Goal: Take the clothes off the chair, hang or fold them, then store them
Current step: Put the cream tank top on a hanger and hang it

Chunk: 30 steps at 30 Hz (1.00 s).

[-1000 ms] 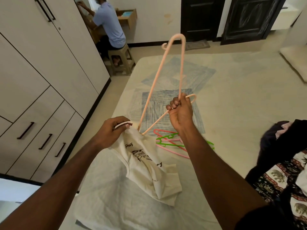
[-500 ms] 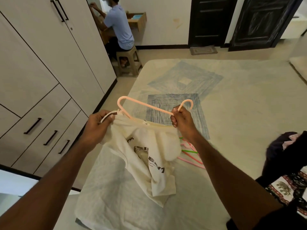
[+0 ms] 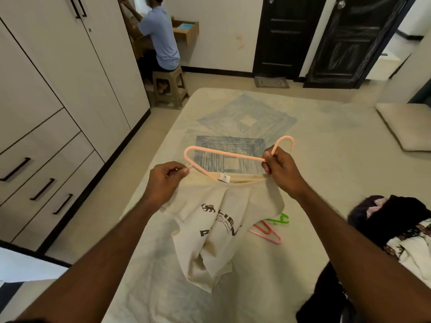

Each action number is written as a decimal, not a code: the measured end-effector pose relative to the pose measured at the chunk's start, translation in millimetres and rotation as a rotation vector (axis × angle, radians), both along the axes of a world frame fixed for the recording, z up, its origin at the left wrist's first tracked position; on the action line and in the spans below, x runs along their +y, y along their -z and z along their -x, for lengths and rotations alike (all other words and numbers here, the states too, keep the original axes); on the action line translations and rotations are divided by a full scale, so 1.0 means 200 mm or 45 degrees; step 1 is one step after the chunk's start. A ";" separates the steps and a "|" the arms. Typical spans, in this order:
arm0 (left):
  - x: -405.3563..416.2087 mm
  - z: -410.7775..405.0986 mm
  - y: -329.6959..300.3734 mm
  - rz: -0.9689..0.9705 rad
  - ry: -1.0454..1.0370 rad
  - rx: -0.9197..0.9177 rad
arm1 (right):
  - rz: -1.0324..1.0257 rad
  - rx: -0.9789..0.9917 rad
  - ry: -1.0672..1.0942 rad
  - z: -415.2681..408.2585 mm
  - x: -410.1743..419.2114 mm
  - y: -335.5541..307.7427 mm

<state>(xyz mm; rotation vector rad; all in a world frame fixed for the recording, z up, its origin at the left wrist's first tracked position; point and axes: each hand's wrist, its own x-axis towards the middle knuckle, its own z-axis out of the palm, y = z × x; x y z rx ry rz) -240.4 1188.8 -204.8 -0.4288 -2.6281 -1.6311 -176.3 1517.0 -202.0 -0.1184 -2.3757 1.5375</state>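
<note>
Both forearms reach in from the bottom edge over the bed [image 3: 326, 145]. Dark clothes pile [image 3: 401, 227] at lower right on the bed, with patterned fabric under it. Cream t-shirt [image 3: 221, 220] with dark print hangs between the hands above the bed, lower part bunched and drooping to the sheet. Left hand [image 3: 165, 183] grip: fingers curled, pinching the shirt's collar or shoulder edge at the left end of the peach hanger [image 3: 224, 155]. Right hand [image 3: 282, 171] grip: clenched round the hanger's neck just below the hook, with shirt fabric right at the fingers. One hanger arm shows above the neckline, running left from the right hand to a rounded shoulder bend near the left hand; the rest goes inside the collar, white neck label visible. Hook points up and right. Just beyond the shirt on the bed, to its right: pink hanger [image 3: 268, 234] and green hanger [image 3: 281, 219], partly covered by the shirt. Wardrobe [image 3: 58, 89] with drawers along the left. Far back: a seated person [image 3: 161, 40] on a plastic stool [image 3: 169, 89] at a small desk, two dark doors [image 3: 326, 38], small doormat [image 3: 271, 82].
</note>
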 end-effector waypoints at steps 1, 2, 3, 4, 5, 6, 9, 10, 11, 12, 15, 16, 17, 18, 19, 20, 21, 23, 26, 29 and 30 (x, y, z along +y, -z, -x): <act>0.00 0.01 0.01 0.029 -0.009 0.006 | -0.026 0.017 0.039 -0.02 0.02 -0.01; 0.00 0.00 0.01 0.062 -0.002 0.014 | -0.062 0.033 0.071 -0.04 0.04 -0.02; 0.01 -0.01 0.03 0.075 0.006 0.018 | -0.111 0.039 0.090 -0.06 0.06 -0.03; 0.01 -0.03 0.03 0.071 0.017 0.025 | -0.174 0.033 0.098 -0.08 0.07 -0.03; 0.03 -0.04 0.03 0.042 0.024 0.043 | -0.240 0.022 0.101 -0.10 0.09 -0.03; 0.04 -0.06 0.03 0.003 0.023 0.059 | -0.290 0.015 0.106 -0.12 0.10 -0.03; 0.07 -0.09 0.03 -0.105 -0.011 0.086 | -0.336 0.005 0.137 -0.17 0.14 -0.03; 0.07 -0.09 0.03 -0.127 -0.017 0.096 | -0.347 -0.006 0.138 -0.19 0.15 -0.04; 0.07 -0.09 0.04 -0.142 -0.023 0.104 | -0.357 -0.017 0.129 -0.20 0.16 -0.04; 0.07 -0.10 0.04 -0.154 -0.030 0.100 | -0.364 -0.021 0.108 -0.22 0.17 -0.05; 0.06 -0.11 0.05 -0.247 -0.049 0.012 | -0.400 -0.011 -0.055 -0.26 0.19 -0.07; 0.06 -0.11 0.04 -0.293 -0.050 -0.025 | -0.464 -0.029 -0.126 -0.27 0.19 -0.07; 0.06 -0.11 0.02 -0.333 -0.042 -0.050 | -0.561 -0.067 -0.187 -0.27 0.18 -0.07; 0.07 -0.12 0.00 -0.362 -0.019 -0.059 | -0.666 -0.113 -0.233 -0.27 0.17 -0.07; 0.08 -0.12 -0.02 -0.376 0.020 -0.055 | -0.743 -0.146 -0.252 -0.28 0.17 -0.06; 0.08 -0.12 -0.04 -0.371 0.071 -0.041 | -0.773 -0.153 -0.244 -0.28 0.15 -0.05; 0.09 -0.12 -0.06 -0.349 0.128 -0.024 | -0.754 -0.137 -0.215 -0.28 0.14 -0.05; 0.08 -0.10 -0.08 -0.289 0.231 -0.002 | -0.643 -0.063 -0.152 -0.27 0.11 -0.07; 0.04 -0.07 -0.08 -0.217 0.313 0.012 | -0.510 0.016 -0.148 -0.24 0.02 -0.12; 0.01 -0.05 -0.09 -0.083 0.375 0.036 | -0.385 0.054 -0.169 -0.20 -0.10 -0.15; 0.01 -0.05 -0.09 -0.016 0.395 0.050 | -0.341 0.068 -0.165 -0.18 -0.14 -0.16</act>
